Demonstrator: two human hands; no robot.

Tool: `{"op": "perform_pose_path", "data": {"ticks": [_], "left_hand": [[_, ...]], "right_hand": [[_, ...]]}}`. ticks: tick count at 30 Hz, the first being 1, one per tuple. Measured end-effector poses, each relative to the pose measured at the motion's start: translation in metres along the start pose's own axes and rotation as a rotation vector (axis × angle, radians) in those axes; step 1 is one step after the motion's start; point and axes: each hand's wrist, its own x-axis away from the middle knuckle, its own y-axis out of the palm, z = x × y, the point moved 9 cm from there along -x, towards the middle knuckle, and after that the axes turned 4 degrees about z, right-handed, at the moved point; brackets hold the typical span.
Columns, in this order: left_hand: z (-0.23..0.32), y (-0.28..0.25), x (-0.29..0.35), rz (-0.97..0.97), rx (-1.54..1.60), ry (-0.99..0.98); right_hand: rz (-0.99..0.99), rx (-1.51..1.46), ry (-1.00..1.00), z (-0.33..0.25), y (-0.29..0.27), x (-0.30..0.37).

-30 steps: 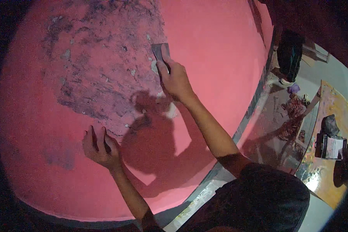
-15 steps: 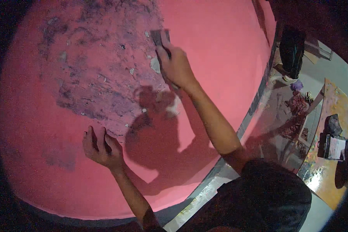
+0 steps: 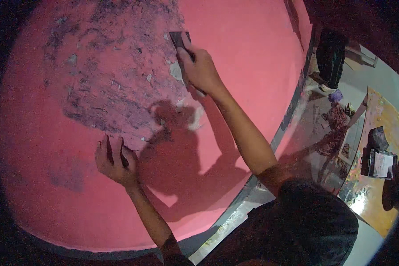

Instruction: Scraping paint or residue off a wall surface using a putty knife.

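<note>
Gripping a scraper [image 3: 176, 39], right fingers [image 3: 187, 42] curl; left fingers [image 3: 116, 151] part; what the black box [image 3: 380, 165] holds is unclear.

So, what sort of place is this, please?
Probably a painting workshop or studio: a large pink surface with a rough patch, a paint-smeared board, and a flat tool in the right hand.
</note>
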Motion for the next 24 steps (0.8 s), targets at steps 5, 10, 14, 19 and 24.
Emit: {"op": "perform_pose_path", "data": {"ticks": [5, 10, 14, 19, 24], "left_hand": [[-0.002, -0.003, -0.002, -0.035, -0.059, 0.0], [0.0, 0.0, 0.003, 0.036, 0.052, 0.093], [-0.002, -0.006, 0.001, 0.011, 0.019, 0.104], [0.001, -0.003, 0.001, 0.026, 0.056, 0.109], [0.0, -0.008, 0.002, 0.038, 0.057, 0.089]], "right_hand": [[0.122, -0.01, -0.151, 0.008, 0.009, 0.011], [0.08, 0.121, -0.129, 0.0, -0.005, -0.028], [0.095, 0.069, -0.124, 0.008, 0.006, 0.009], [0.136, 0.097, -0.15, 0.0, -0.007, -0.03], [0.124, 0.097, -0.123, 0.008, -0.003, -0.026]]}}
